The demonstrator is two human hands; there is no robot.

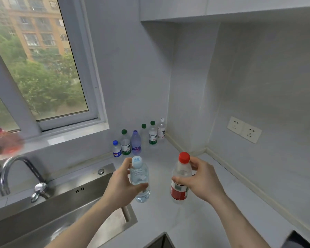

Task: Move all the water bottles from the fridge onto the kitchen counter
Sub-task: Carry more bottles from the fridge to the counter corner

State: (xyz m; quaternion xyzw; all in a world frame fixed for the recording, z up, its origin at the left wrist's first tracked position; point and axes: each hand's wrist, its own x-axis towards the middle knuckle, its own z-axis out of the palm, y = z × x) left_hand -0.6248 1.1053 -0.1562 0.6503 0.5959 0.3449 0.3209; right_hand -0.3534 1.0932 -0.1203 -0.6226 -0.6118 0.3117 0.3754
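My left hand (123,183) grips a clear water bottle with a pale blue cap (140,179), held upright above the grey kitchen counter (195,221). My right hand (200,179) grips a clear bottle with a red cap and red label (180,178) beside it. Several bottles stand on the counter at the back corner: a small blue-capped one (116,149), a green-capped one (125,142), a purple one (136,142), two more green-capped ones (152,133) and a white-capped one (161,129). The fridge is out of view.
A steel sink (64,208) with a chrome tap (9,174) lies to the left. A window (38,68) is above it. Two wall sockets (244,129) sit on the right wall. A dark object (297,240) shows at the lower right edge.
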